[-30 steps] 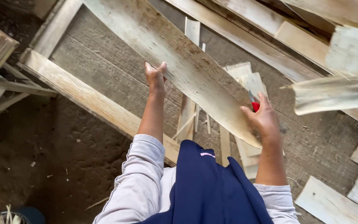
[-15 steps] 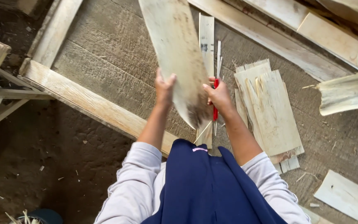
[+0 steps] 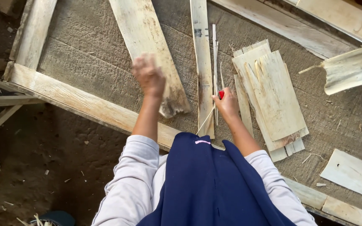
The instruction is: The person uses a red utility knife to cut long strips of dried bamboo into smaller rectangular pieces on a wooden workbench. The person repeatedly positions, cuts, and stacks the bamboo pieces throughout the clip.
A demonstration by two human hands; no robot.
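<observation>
A: Since 0.5 s ago the wide plank [image 3: 149, 50] lies flat on the work surface [image 3: 84, 71]; left hand [image 3: 148, 77] is off it, blurred, grip unclear.

B: Right hand [image 3: 227, 104]?

A: Fisted on a red-handled tool [image 3: 221, 94] at the near edge. Slip risk: loose splinters [image 3: 215, 62], narrow strip [image 3: 202, 62], slat stack [image 3: 269, 92] crowd it.

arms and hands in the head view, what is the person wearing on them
Both arms wear pale grey-white long sleeves, pushed up near the elbows so the forearms are bare. The left hand and right hand are bare, with no gloves, rings or watch showing. The left hand is blurred. A dark navy garment with a small pink tag covers the chest between the sleeves.
</observation>
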